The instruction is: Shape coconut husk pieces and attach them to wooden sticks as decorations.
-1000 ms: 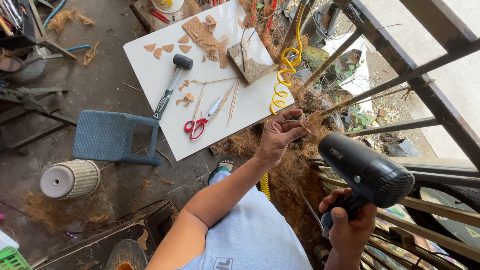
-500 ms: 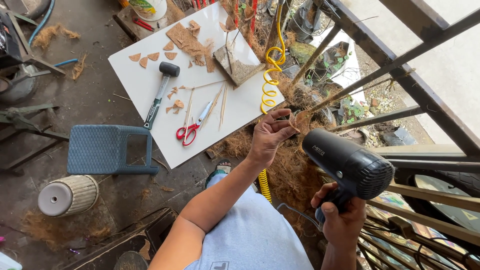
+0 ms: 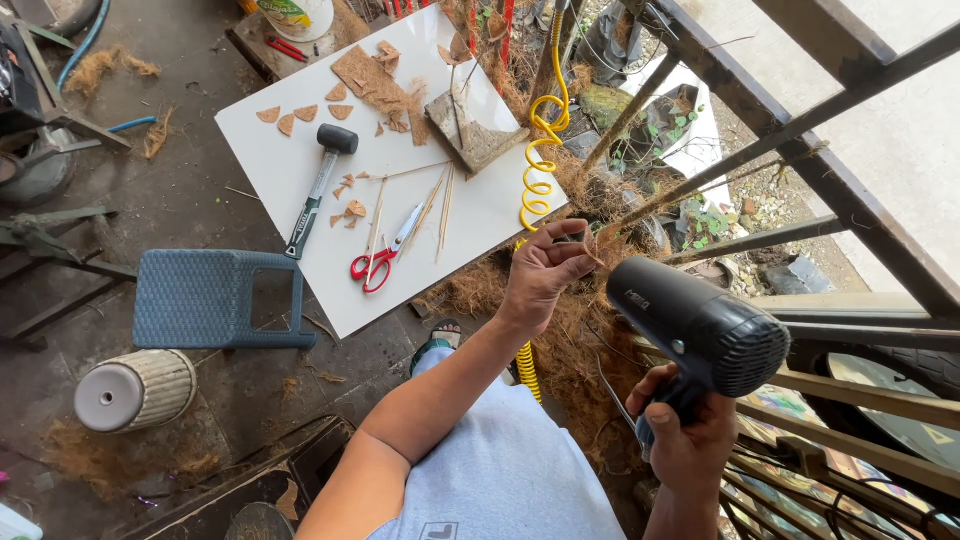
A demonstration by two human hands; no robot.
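My right hand (image 3: pixel 688 440) grips the handle of a black hair dryer (image 3: pixel 700 325), whose barrel points up and left. My left hand (image 3: pixel 545 270) is raised just left of the nozzle, fingers pinched on a thin strand of brown coconut fibre (image 3: pixel 598 240). A heap of the same fibre (image 3: pixel 575 340) lies below both hands. A yellow coiled hose (image 3: pixel 540 170) hangs behind my left hand.
A white board (image 3: pixel 290 150) on the floor carries a black rubber mallet (image 3: pixel 318 185), red scissors (image 3: pixel 378 262), thin sticks, brown husk pieces and a small square block. A blue plastic stool (image 3: pixel 215 298) and a ribbed pot (image 3: pixel 135 390) sit left. Metal bars (image 3: pixel 800 150) rise on the right.
My left hand has lifted toward the dryer's nozzle with the fibre pinched. The dryer has stayed in my right hand, and the view has tilted slightly.
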